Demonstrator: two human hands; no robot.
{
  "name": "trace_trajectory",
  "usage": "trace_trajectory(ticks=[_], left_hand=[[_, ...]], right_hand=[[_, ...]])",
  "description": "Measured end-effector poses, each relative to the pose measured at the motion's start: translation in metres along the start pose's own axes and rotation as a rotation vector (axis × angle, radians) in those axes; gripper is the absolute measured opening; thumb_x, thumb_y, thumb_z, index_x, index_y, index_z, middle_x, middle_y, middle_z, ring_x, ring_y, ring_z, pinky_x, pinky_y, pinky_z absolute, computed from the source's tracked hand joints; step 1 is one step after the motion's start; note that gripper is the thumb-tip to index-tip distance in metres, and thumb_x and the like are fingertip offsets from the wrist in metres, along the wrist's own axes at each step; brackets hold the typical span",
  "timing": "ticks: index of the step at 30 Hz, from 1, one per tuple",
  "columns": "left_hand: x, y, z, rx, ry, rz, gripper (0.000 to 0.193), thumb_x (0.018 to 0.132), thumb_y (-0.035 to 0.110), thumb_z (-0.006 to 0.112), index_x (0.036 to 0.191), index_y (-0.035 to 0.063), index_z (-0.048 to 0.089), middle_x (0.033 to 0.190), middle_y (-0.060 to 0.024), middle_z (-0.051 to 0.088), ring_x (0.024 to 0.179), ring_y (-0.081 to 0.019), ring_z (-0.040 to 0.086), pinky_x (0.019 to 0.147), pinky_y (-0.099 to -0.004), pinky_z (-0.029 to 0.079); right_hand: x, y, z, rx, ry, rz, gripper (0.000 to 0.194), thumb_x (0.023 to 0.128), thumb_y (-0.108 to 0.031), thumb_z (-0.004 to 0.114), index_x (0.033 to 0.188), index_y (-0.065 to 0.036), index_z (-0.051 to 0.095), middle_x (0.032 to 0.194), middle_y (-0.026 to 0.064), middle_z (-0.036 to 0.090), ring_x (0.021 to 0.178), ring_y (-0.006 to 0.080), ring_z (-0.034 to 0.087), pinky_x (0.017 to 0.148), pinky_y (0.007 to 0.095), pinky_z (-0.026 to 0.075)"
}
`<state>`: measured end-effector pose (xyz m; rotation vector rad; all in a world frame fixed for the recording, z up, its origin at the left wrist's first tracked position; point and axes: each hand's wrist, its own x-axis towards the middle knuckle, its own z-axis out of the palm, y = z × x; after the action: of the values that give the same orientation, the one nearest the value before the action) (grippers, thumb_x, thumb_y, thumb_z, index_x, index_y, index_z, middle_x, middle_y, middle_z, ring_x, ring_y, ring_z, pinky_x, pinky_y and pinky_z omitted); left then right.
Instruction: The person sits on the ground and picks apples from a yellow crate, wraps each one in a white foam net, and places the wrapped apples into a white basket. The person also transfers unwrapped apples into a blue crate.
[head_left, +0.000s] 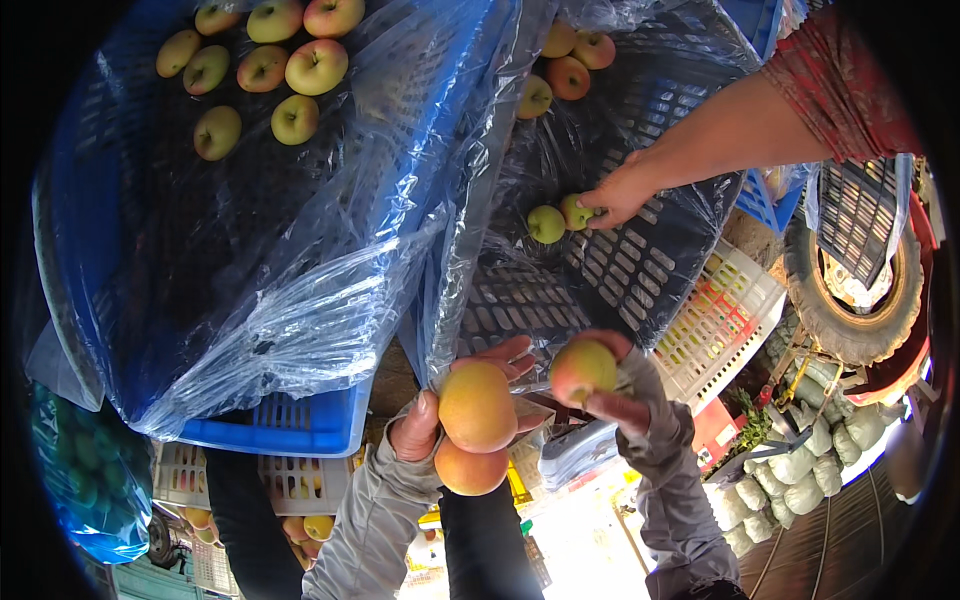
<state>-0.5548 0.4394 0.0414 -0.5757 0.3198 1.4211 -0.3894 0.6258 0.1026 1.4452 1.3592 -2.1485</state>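
Observation:
My left hand (420, 427), in a grey sleeve, holds a yellow-orange apple (477, 407), with a second apple (471, 466) below it near the wrist. To its right, my right hand (626, 401) grips a yellow-red apple (583, 371) between thumb and fingers. Both hands are at the near edge of a dark plastic crate (510, 300) with a clear plastic liner. Inside that crate are two green apples (546, 224) and several more at its far end. Beside it on the left stands a blue crate (277, 439), also lined, with several apples (294, 120) at its far end.
Another person's hand (626, 191) reaches in from the right and touches a green apple. A white crate (720, 322), a tyre (802, 300) and several filled sacks (802, 495) lie to the right. A bag of green fruit (90, 465) is at far left.

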Motion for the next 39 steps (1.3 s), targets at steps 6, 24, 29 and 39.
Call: trace_trajectory(ticks=[6,24,29,39], left_hand=[[-0.009,0.013,-0.02,0.0,-0.396,0.088,0.095,0.084,0.072,0.06,0.135,-0.007,0.051,0.157,-0.0342,0.018,0.141,-0.0423,0.036,0.107,-0.0549,0.043],[-0.192,0.064,-0.067,0.128,0.035,0.175,0.088,0.082,0.092,0.029,0.101,0.0124,0.061,0.136,-0.0352,0.047,0.114,-0.0497,0.06,0.088,-0.0508,0.055],[-0.215,0.143,-0.047,0.012,-0.088,0.303,0.089,0.077,0.094,0.039,0.111,0.0148,0.061,0.145,-0.0346,0.036,0.129,-0.0553,0.047,0.089,-0.0511,0.056],[-0.361,0.39,-0.045,-0.146,0.055,0.985,0.09,0.083,0.084,0.05,0.127,0.0063,0.057,0.151,-0.0304,0.037,0.132,-0.0473,0.048,0.07,-0.0397,0.062]], right_hand=[[0.067,0.055,-0.027,0.065,0.542,0.161,0.053,0.092,-0.036,0.067,0.129,0.0,0.054,0.122,0.0137,0.059,0.112,0.0251,0.061,0.088,0.0377,0.052],[0.085,0.03,-0.006,0.752,-0.013,-0.085,0.077,0.077,-0.019,0.069,0.147,-0.006,0.038,0.146,0.0213,0.046,0.13,0.04,0.053,0.1,0.0529,0.051],[0.063,-0.088,0.128,0.576,-0.36,-0.179,0.085,0.077,-0.026,0.078,0.145,-0.001,0.034,0.137,0.0291,0.044,0.123,0.0464,0.056,0.082,0.0525,0.063],[0.167,-0.223,0.535,0.125,-0.731,-0.013,0.078,0.073,-0.026,0.076,0.138,0.003,0.044,0.124,0.0184,0.059,0.111,0.0311,0.065,0.097,0.039,0.053]])
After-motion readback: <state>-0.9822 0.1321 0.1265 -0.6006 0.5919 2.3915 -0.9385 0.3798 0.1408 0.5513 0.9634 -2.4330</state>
